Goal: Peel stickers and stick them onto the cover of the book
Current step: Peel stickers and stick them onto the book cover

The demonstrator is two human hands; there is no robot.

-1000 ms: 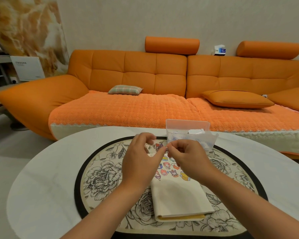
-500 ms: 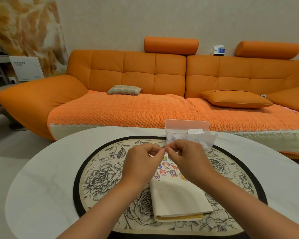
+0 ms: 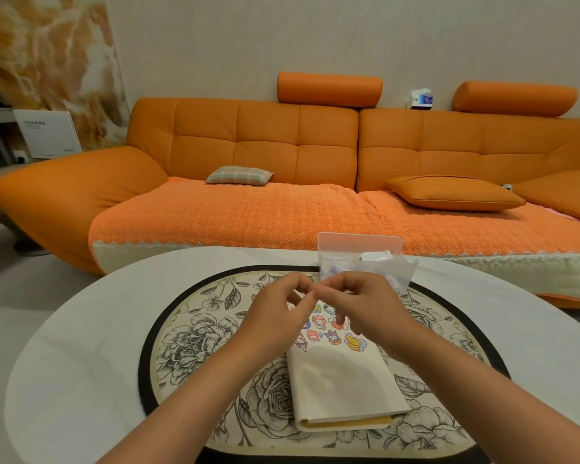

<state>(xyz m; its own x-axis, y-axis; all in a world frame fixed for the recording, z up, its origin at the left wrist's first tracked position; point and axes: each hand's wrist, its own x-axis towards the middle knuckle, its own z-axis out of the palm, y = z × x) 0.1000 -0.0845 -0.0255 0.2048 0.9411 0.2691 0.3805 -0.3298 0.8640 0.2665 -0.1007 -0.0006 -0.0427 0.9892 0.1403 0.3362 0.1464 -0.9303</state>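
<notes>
Above the cream book [image 3: 342, 380], left hand [image 3: 275, 316] and right hand [image 3: 365, 306] meet fingertip to fingertip, pinched shut; what they grip is too small to tell. Cartoon stickers [image 3: 329, 333] sit on the cover just below the fingers; a clear plastic box [image 3: 359, 252] stands just beyond.

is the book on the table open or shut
Shut. The book lies flat, cream cover up, its yellow page edge showing under the cover.

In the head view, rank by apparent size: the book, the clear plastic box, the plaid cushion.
1. Book, largest, though nearest the camera.
2. Clear plastic box.
3. Plaid cushion, looks close to the box; it is farther away, so unsure.
</notes>
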